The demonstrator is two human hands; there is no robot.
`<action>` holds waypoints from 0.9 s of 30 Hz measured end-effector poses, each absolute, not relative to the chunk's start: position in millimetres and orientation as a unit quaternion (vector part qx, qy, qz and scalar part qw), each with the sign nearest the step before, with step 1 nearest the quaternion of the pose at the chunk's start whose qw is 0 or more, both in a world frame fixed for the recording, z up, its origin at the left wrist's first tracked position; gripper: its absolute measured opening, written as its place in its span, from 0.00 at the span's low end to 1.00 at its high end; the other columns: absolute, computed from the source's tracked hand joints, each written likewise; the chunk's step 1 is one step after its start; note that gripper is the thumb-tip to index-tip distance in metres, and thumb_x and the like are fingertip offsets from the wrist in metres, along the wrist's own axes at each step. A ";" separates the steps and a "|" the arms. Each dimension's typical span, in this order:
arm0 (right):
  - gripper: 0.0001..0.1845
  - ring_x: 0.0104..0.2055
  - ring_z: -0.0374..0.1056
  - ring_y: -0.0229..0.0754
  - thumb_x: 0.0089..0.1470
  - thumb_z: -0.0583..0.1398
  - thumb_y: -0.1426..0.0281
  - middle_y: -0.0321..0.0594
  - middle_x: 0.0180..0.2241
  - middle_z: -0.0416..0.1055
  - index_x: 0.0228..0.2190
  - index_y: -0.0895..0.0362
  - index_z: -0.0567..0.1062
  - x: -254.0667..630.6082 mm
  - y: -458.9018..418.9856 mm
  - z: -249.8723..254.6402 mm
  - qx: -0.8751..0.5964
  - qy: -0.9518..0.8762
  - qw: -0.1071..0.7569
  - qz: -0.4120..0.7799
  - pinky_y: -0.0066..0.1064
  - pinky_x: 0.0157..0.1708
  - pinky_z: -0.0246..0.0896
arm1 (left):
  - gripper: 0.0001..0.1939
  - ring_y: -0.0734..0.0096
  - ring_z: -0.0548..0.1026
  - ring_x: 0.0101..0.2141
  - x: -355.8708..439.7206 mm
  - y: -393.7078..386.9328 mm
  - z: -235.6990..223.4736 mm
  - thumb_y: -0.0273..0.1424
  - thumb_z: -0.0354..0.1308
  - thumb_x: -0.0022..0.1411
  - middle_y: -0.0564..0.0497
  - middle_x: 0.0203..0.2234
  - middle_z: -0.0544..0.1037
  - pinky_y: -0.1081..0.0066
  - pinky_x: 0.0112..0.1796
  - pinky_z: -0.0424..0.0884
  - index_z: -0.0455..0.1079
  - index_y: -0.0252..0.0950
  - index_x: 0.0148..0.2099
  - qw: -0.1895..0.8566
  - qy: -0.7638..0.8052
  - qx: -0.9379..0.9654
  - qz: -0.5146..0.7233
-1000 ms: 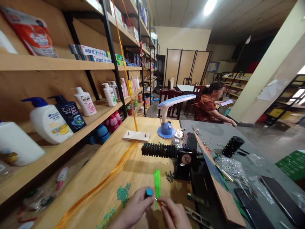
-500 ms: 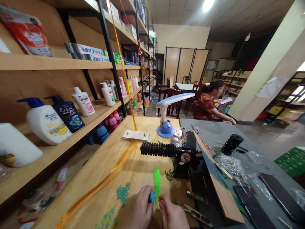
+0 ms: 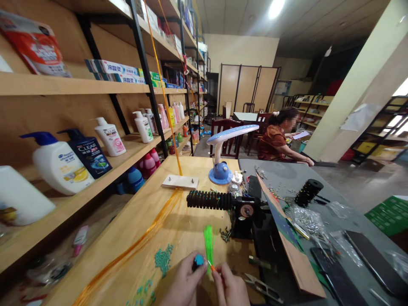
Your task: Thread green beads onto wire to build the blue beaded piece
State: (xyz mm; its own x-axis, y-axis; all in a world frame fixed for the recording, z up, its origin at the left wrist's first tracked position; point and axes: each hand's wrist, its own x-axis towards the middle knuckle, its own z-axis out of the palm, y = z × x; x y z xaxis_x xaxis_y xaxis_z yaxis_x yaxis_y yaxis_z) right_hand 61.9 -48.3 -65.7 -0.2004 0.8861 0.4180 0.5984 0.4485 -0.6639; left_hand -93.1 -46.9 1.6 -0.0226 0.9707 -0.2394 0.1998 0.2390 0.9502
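- At the near side of the wood table [image 3: 191, 227], working with both hands close together, just by the near end of the green strings [image 3: 208, 240].
- With the left hand [image 3: 185, 278], pinching a small blue-topped thing [image 3: 199, 259], fingers and thumb curled around the lower part.
- With the right hand [image 3: 231, 285], pinching a small orange thing [image 3: 213, 268] by its near end, tip pointing at the green strings and the left hand.
- Between the hands, a thin shiny line [image 3: 208, 263], too small to name. Cannot tell if touching the blue-topped thing.
- To the left, a loose pile of blue-green bits [image 3: 163, 259], with more spread out nearer.
- To the right and farther, a little heap of metal bits [image 3: 225, 234] beside the black machine [image 3: 245, 216]. Nearer, a pair of snips [image 3: 264, 287], lying flat and not held.
- Maybe partway through. Done, it seems: green strings laid out in a bunch, orange strings [image 3: 159, 219] passed under the white bar [image 3: 180, 182]. Left, by the look: near ends of the green strings loose, both piles waiting. Cannot tell how many pieces are finished.
- Different from half a second ago: blue top turned more into view, shiny line now showing. Same as then: green strings and piles in place.
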 end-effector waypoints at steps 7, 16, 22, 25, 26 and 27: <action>0.30 0.14 0.68 0.39 0.69 0.43 0.51 0.38 0.15 0.73 0.30 0.55 0.74 62.9 -48.9 -63.4 -0.491 -0.745 0.393 0.223 0.28 0.18 0.47 | 0.19 0.70 0.61 0.24 -94.5 -46.0 8.0 0.49 0.61 0.53 0.60 0.20 0.62 0.71 0.27 0.58 0.62 0.40 0.27 0.540 0.558 0.482 0.406; 0.31 0.15 0.66 0.38 0.68 0.42 0.51 0.37 0.15 0.70 0.30 0.54 0.74 67.6 -48.0 -63.2 -0.487 -0.754 0.365 0.247 0.28 0.19 0.47 | 0.23 0.72 0.60 0.24 -98.0 -44.4 1.1 0.54 0.61 0.53 0.61 0.19 0.62 0.71 0.26 0.57 0.63 0.39 0.28 0.545 0.544 0.496 0.401; 0.30 0.16 0.57 0.35 0.66 0.44 0.46 0.30 0.15 0.61 0.29 0.54 0.72 67.9 -50.0 -60.6 -0.475 -0.709 0.386 0.350 0.28 0.19 0.43 | 0.26 0.72 0.59 0.23 -96.7 -44.9 1.5 0.57 0.61 0.52 0.61 0.20 0.61 0.71 0.26 0.56 0.63 0.39 0.28 0.558 0.535 0.492 0.401; 0.31 0.15 0.50 0.33 0.60 0.49 0.40 0.25 0.14 0.54 0.29 0.54 0.70 66.5 -51.3 -58.4 -0.463 -0.629 0.400 0.479 0.26 0.17 0.39 | 0.24 0.71 0.61 0.24 -95.6 -47.5 5.8 0.56 0.61 0.54 0.60 0.21 0.63 0.72 0.27 0.57 0.66 0.38 0.30 0.547 0.536 0.501 0.403; 0.31 0.15 0.47 0.32 0.57 0.51 0.38 0.23 0.14 0.52 0.28 0.53 0.68 66.1 -51.8 -57.7 -0.455 -0.590 0.404 0.530 0.25 0.16 0.38 | 0.24 0.71 0.62 0.25 -95.2 -48.6 7.7 0.55 0.61 0.55 0.59 0.21 0.64 0.72 0.28 0.58 0.66 0.38 0.31 0.545 0.535 0.504 0.404; 0.32 0.14 0.45 0.31 0.52 0.54 0.35 0.22 0.13 0.50 0.28 0.53 0.67 65.7 -52.2 -56.9 -0.443 -0.549 0.408 0.580 0.25 0.16 0.37 | 0.23 0.70 0.62 0.25 -94.8 -49.8 9.7 0.54 0.61 0.55 0.59 0.21 0.64 0.72 0.28 0.58 0.67 0.38 0.31 0.545 0.532 0.505 0.406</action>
State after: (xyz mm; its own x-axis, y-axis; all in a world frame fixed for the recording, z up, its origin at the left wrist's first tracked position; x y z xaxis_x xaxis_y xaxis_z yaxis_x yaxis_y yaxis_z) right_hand 65.7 -52.2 -56.9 -0.2743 0.9593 -0.0666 0.0137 -0.0653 -0.9978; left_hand -94.8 -49.8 9.7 0.1030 0.9801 -0.1697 0.0945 0.1601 0.9826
